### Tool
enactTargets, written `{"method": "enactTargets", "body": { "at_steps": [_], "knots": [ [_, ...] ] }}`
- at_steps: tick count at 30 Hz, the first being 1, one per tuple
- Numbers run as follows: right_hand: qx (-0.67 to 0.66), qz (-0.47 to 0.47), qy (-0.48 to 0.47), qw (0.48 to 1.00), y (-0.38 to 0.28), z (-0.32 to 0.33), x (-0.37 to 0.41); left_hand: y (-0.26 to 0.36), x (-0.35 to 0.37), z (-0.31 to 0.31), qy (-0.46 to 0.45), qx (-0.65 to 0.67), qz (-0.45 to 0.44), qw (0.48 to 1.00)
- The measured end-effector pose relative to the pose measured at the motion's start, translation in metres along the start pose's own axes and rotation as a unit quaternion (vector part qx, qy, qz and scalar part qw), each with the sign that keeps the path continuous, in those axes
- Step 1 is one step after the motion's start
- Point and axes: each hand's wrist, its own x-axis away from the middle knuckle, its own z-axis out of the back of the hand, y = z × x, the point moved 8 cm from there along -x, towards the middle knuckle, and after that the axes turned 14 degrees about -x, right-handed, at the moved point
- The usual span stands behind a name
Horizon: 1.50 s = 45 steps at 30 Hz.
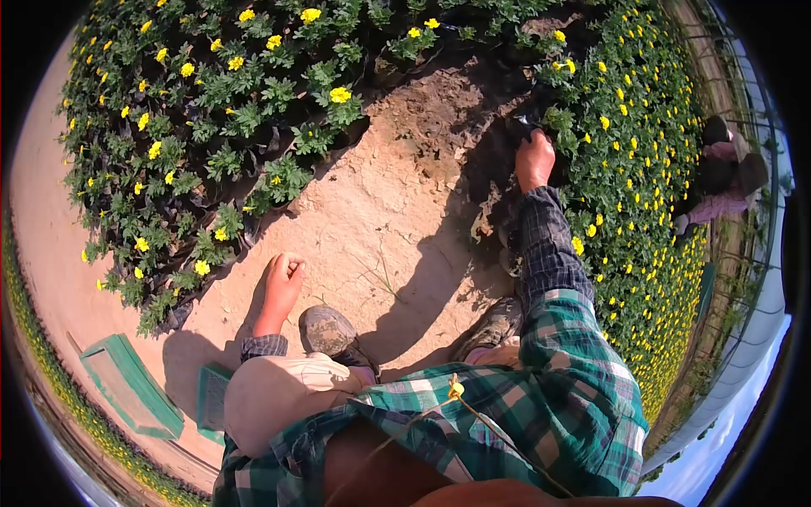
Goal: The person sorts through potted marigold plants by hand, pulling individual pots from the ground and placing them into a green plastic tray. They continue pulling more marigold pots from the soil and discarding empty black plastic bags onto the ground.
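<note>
My right hand (535, 159) reaches to the edge of the flower bed on the right, its fingers closed at the black bag of a marigold plant (557, 127). Shadow and the hand itself hide part of what it grips. My left hand (285, 279) hangs over the bare soil (355, 211) near my left knee, fingers curled in; whether something small is inside cannot be seen. Left of the soil, many potted marigolds (279, 177) with yellow flowers stand in dark bags.
Green trays (135, 384) lie on the ground at the lower left. My shoes (329, 329) stand on the soil. Another person (722, 173) is at the far right, beyond the flowers, beside a long pale sheeted structure (760, 296).
</note>
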Motion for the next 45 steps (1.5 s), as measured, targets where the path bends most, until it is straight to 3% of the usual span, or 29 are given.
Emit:
{"method": "enactTargets", "body": {
  "at_steps": [1, 3, 5, 9, 11, 13, 14, 15, 17, 20, 25, 27, 29, 31, 34, 37, 38, 40, 41, 43, 44, 45],
  "knots": [
    [-0.001, -0.001, -0.002, 1.0, -0.013, 0.001, -0.001, 0.003, 0.001, 0.0, 0.005, 0.01, -0.007, 1.0],
    [-0.111, 0.178, 0.013, 0.978, -0.072, 0.006, 0.003, 0.007, 0.001, 0.001, 0.003, -0.004, -0.008, 1.0],
    [-0.157, 0.233, -0.045, 0.959, -0.125, -0.001, 0.003, 0.008, 0.001, 0.003, 0.005, -0.016, -0.013, 1.0],
    [-0.118, 0.369, -0.162, 0.908, -0.187, -0.069, 0.009, 0.006, -0.001, 0.002, 0.002, -0.028, -0.001, 1.0],
    [-0.065, 0.364, -0.2, 0.907, -0.198, -0.094, 0.017, 0.006, 0.001, 0.001, 0.003, -0.027, 0.003, 1.0],
    [-0.141, 0.36, -0.123, 0.914, -0.189, -0.094, 0.007, 0.007, 0.0, 0.004, 0.026, -0.046, -0.031, 0.998],
    [-0.186, 0.303, -0.094, 0.93, -0.179, -0.09, 0.001, 0.003, 0.0, 0.002, 0.016, -0.055, -0.018, 0.998],
    [-0.122, 0.177, -0.196, 0.957, -0.174, -0.091, -0.003, 0.003, 0.0, 0.002, 0.017, -0.053, -0.016, 0.998],
    [-0.228, 0.27, -0.104, 0.93, -0.185, -0.064, -0.005, 0.005, 0.0, 0.003, 0.012, -0.048, -0.003, 0.999],
    [-0.2, 0.322, -0.093, 0.921, -0.194, -0.055, -0.006, 0.01, 0.001, 0.004, 0.001, -0.022, 0.0, 1.0],
    [-0.099, 0.331, -0.226, 0.911, -0.174, -0.109, 0.013, 0.008, -0.002, 0.002, -0.005, -0.064, -0.001, 0.998],
    [-0.18, 0.399, -0.132, 0.889, -0.177, -0.077, 0.021, 0.005, -0.001, 0.002, 0.004, -0.061, 0.018, 0.998],
    [-0.225, 0.352, -0.117, 0.901, -0.161, -0.052, 0.016, 0.007, -0.001, 0.003, 0.011, -0.052, 0.008, 0.999],
    [-0.279, 0.248, -0.013, 0.928, -0.124, -0.032, -0.01, 0.012, 0.0, 0.004, 0.004, -0.067, -0.003, 0.998],
    [-0.164, 0.058, 0.064, 0.983, -0.081, -0.019, -0.069, 0.009, 0.0, 0.001, 0.0, -0.07, 0.01, 0.998],
    [-0.084, -0.081, 0.042, 0.992, -0.042, -0.047, -0.127, 0.01, -0.003, 0.0, -0.014, -0.08, 0.034, 0.996],
    [-0.09, -0.085, 0.04, 0.992, -0.041, -0.05, -0.139, 0.011, -0.002, 0.0, -0.021, -0.092, 0.042, 0.995],
    [-0.127, -0.199, -0.041, 0.971, -0.02, -0.07, -0.152, 0.012, -0.002, 0.0, -0.017, -0.115, 0.04, 0.992],
    [-0.205, -0.219, 0.037, 0.953, -0.008, -0.071, -0.152, 0.011, -0.003, 0.0, -0.014, -0.13, 0.034, 0.991],
    [-0.098, -0.078, 0.001, 0.992, -0.021, -0.062, -0.149, 0.006, -0.003, -0.001, -0.015, -0.125, 0.035, 0.991],
    [-0.098, -0.079, 0.001, 0.992, -0.017, -0.058, -0.143, 0.005, -0.004, -0.001, -0.015, -0.138, 0.028, 0.99],
    [-0.126, -0.01, 0.025, 0.992, -0.024, -0.047, -0.136, 0.006, -0.005, -0.002, -0.015, -0.151, 0.021, 0.988]
  ]
}}
